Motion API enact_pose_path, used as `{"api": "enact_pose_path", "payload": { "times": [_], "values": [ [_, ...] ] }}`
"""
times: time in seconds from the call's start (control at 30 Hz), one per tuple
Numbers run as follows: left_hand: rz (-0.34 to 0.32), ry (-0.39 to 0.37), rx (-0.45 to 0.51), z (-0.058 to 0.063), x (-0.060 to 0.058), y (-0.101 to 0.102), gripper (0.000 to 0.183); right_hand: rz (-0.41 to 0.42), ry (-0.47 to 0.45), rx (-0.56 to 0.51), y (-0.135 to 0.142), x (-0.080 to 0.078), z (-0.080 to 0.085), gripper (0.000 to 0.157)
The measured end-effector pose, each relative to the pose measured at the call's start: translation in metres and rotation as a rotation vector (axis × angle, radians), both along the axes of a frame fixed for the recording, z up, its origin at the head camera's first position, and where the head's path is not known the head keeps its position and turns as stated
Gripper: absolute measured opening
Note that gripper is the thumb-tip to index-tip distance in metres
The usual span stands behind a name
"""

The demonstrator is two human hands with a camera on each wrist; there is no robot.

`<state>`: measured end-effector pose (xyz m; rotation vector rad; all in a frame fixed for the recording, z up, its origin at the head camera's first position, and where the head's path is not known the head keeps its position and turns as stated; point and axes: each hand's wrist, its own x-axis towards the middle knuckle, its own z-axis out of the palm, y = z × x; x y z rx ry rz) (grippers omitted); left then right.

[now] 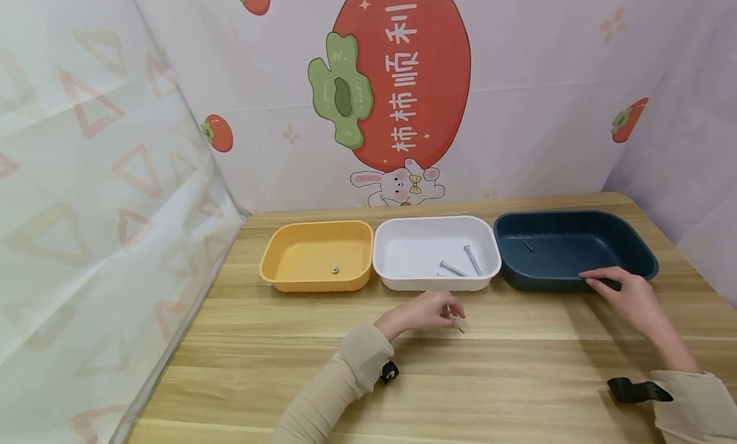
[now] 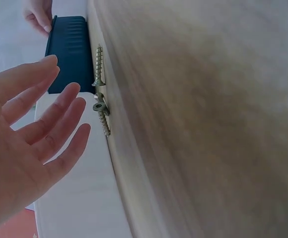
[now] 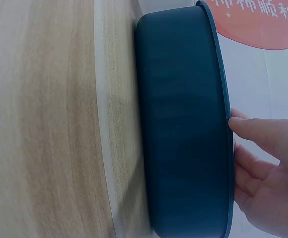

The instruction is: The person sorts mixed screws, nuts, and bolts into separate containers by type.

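Observation:
My left hand [image 1: 428, 309] hovers low over the table in front of the white tray [image 1: 397, 281], its fingers loosely bent and apart with nothing between them. Just past its fingertips a small screw [image 1: 461, 330] shows on the wood. The left wrist view shows a pointed screw [image 2: 99, 67] there, and beside it a second screw [image 2: 104, 124] near a small ring-like metal piece [image 2: 100, 106]. Over at the right, my right hand [image 1: 630, 297] pinches the front rim of the dark blue tray [image 3: 183, 119], thumb on the near side and fingers [image 3: 248, 173] behind the rim.
A yellow tray [image 1: 270, 258] stands left of the white one, with a nut [image 1: 335, 270] inside. Two long bolts [image 1: 453, 269] lie in the white tray. Inside the dark blue tray is a small screw [image 1: 528, 245]. A printed cloth [image 1: 518, 111] hangs behind the table.

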<state>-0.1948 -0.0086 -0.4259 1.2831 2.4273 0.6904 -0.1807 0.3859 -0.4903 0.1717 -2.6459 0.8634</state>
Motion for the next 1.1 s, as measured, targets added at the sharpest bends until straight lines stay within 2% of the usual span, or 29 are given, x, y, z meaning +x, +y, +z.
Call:
{"api": "enact_pose_path", "payload": {
  "times": [0.37,0.57,1.1],
  "values": [
    [-0.037,0.055,-0.082,-0.0062,-0.0025,0.0040,0.017,-0.016,0.007,0.000,0.0008,-0.0017,-0.0026,0.016],
    [-0.059,0.083,-0.117,-0.0070,-0.0018,0.0062,0.017,0.005,0.008,-0.013,-0.0008,-0.0004,0.0013,0.020],
    [-0.060,0.092,-0.152,-0.0098,-0.0010,0.0084,0.016,0.015,0.011,-0.016,-0.0025,0.0017,0.0037,0.019]
  ]
}}
